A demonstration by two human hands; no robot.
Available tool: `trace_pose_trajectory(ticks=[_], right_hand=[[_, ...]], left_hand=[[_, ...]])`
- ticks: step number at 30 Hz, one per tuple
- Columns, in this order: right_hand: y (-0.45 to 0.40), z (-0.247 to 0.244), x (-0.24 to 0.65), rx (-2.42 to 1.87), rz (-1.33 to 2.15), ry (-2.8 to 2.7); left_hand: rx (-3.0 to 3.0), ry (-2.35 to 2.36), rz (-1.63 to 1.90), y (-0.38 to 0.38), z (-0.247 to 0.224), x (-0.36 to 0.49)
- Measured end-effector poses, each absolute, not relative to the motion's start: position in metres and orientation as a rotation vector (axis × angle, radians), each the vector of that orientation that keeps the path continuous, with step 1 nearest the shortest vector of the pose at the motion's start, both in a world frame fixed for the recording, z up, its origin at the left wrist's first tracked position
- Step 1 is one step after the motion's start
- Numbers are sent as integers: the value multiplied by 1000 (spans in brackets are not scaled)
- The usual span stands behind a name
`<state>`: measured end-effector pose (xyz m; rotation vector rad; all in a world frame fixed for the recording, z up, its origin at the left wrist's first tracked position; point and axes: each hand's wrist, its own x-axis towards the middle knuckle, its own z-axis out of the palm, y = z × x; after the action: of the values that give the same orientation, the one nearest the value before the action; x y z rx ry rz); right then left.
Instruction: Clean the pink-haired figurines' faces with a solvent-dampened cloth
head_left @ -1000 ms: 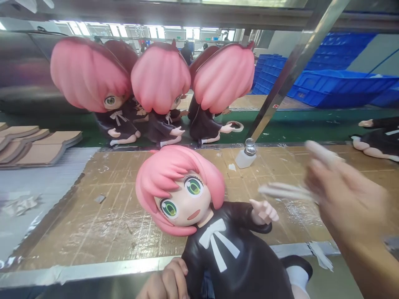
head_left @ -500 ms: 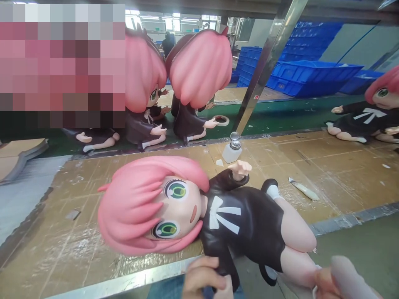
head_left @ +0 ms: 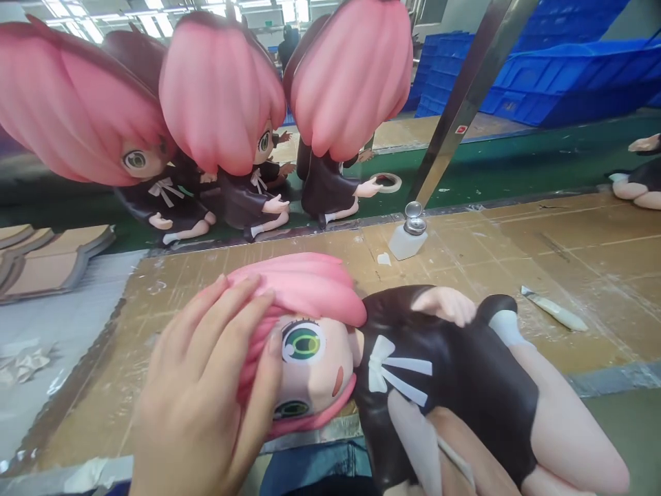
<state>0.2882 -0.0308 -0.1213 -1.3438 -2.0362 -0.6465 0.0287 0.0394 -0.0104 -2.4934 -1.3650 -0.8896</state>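
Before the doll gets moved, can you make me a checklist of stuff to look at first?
1. Left hand on the doll's head: ok, its fingers are spread over the pink hair.
2. Right hand gripping the doll: cannot tell; it is at the dress, but the picture doesn't show if it grips.
3. Face turned up: ok.
4. Bottle standing upright: ok.
5. Bottle's lid closed: not ok, it is flipped up.
6. Tube apart from the doll: ok, it lies beyond the shoe without touching it.
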Motion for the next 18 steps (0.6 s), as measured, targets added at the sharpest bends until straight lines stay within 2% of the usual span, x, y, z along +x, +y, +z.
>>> trace_pose_trajectory(ticks=[8,12,18], right_hand=[[-59,-139,241,-1305,-413,-1991],[-56,-148,231,-1302,-368,-1946],[-52,-132,220,-1323,-416,-1936]], left_hand=[[-2485,-1268,-835,16,-28,-4],[-2476,-1373,-832,9,-31,-4],[-2357,-1446,-966,0,-37,9]])
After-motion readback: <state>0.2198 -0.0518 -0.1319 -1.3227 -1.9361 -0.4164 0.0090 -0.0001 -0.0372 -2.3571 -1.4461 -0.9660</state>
